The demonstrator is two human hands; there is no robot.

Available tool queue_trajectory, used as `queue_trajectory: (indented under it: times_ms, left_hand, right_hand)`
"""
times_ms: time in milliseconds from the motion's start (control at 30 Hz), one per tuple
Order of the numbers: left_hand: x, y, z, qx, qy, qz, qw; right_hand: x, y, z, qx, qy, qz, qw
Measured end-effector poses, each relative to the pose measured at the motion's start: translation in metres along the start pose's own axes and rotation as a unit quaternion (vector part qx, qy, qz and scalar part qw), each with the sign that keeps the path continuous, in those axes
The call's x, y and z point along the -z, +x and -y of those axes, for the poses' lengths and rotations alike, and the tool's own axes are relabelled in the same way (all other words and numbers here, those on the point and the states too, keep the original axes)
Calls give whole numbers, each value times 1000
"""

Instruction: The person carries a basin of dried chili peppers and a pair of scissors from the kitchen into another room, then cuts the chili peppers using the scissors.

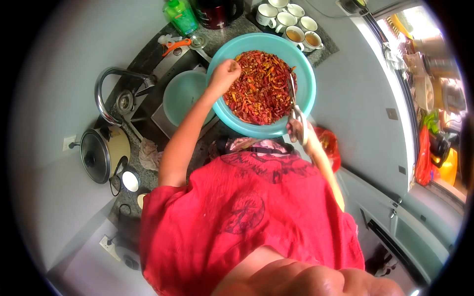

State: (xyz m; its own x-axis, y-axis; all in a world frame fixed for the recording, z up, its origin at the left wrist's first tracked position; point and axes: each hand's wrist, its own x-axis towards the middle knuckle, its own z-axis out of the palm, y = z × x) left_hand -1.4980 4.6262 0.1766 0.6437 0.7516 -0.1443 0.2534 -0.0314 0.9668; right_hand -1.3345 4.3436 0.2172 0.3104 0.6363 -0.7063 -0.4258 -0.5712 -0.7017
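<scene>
Head view: red chilli pieces [256, 91] lay in a wide turquoise basin [310, 74] before the person. The right hand [292, 130] was closed round the handles of scissors [296, 107], likely stiff and surest held there, blades over the chilli pieces. The left hand [225, 75] was curled above the basin's left side; whether it pinched anything could not be told. The chilli pieces seemed light, dry and brittle, best taken in a pinch

A single wide, round head-worn view looks steeply down, close over the red short-sleeved shirt [247, 212] and round turquoise plastic basin [307, 81], reaching the speckled grey stone table's [225, 35] wall-side edge.
</scene>
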Motion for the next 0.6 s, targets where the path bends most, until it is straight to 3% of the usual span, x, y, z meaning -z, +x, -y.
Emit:
queue_trajectory:
  times_ms: [33, 100, 300, 400, 533, 567, 600]
  left_hand:
    - [-13, 4, 17, -54, 63, 8, 996]
    - [-33, 19, 32, -53, 196, 13, 979]
    - [-80, 65, 24, -99, 281, -3, 955]
    - [-96, 83, 47, -119, 392, 34, 912]
    - [-88, 96, 52, -81, 376, 68, 921]
    - [-81, 103, 62, -107, 365, 76, 922]
    - [-66, 109, 58, -60, 351, 158, 921]
  right_hand:
    - [2, 1, -2, -1, 29, 2, 1000]
    - [4, 3, -6, -9, 22, -12, 1000]
    - [-1, -2, -14, 15, 67, -5, 998]
    - [0, 2, -24, 11, 61, -14, 998]
    - [-3, -7, -21, 8, 78, -25, 997]
    - [-2, -7, -23, 6, 82, -25, 996]
    - [-1, -7, -23, 2, 91, -28, 995]
